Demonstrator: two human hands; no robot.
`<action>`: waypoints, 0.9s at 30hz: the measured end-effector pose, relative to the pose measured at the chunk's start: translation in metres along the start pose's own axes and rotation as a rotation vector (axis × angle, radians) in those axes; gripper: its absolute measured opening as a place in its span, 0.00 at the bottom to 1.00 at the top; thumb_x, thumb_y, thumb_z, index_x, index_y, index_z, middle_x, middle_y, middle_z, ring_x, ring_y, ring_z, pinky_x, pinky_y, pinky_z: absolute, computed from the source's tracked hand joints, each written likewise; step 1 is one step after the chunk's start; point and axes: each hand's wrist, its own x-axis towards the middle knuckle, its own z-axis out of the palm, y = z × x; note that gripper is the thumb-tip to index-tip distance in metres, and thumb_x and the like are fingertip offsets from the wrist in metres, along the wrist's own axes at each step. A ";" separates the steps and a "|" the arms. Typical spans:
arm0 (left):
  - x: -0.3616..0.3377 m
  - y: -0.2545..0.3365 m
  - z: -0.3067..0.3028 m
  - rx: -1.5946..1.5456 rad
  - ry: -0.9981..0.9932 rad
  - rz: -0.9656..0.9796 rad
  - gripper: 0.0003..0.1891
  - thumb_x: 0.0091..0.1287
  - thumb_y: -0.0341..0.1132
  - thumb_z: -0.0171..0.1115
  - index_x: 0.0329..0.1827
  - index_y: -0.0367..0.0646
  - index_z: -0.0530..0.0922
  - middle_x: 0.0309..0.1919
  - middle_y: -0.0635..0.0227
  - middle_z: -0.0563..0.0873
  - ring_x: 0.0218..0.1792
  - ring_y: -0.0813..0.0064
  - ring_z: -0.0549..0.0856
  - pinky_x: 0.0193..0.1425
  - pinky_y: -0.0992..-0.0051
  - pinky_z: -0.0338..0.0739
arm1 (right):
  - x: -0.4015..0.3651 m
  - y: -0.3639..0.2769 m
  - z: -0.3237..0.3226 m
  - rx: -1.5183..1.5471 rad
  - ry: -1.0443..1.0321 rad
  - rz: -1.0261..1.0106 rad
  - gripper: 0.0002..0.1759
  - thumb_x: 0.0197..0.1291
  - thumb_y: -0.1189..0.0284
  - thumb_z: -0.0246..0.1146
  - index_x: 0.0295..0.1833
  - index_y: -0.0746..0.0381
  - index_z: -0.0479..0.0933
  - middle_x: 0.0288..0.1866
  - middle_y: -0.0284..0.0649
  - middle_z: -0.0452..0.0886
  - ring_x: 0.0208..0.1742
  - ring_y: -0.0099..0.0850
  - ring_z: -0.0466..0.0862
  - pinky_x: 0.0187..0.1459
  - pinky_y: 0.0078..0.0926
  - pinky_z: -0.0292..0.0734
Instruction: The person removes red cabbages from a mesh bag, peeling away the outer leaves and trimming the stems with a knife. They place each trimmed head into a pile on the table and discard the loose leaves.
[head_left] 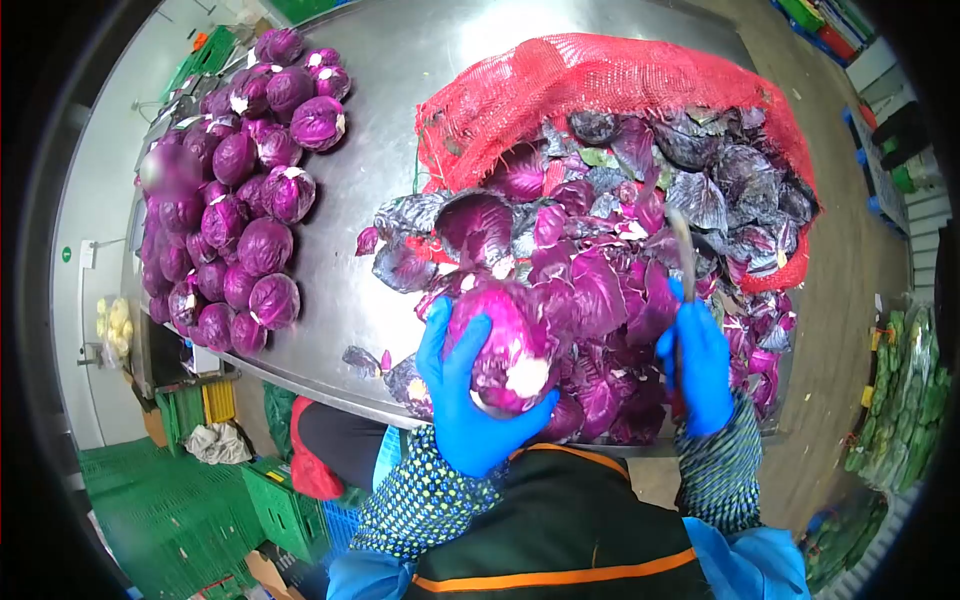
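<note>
My left hand (474, 415), in a blue glove, grips a red cabbage (500, 345) from below and the left. The pale cut stem of the cabbage faces me. In my right hand (700, 360), also gloved in blue, is a knife (684, 248), its blade pointing up and away. Under and between both hands lies a heap of loose purple cabbage leaves (600, 310). Behind the heap, a red mesh sack (600, 75) lies open with dark outer leaves spilling from it.
A pile of red cabbage heads (235, 160) covers the left side of the steel table (375, 130). Green crates (285, 510) stand on the floor at lower left. Bagged green vegetables (905, 395) are at the right. A wall runs along the left.
</note>
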 end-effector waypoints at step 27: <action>0.004 -0.003 -0.020 -0.237 -0.253 0.160 0.45 0.34 0.35 0.81 0.60 0.48 0.68 0.67 0.44 0.58 0.69 0.45 0.60 0.69 0.51 0.59 | 0.029 -0.052 0.024 0.361 -0.285 0.113 0.28 0.54 0.66 0.70 0.58 0.67 0.74 0.44 0.39 0.83 0.41 0.27 0.82 0.48 0.27 0.77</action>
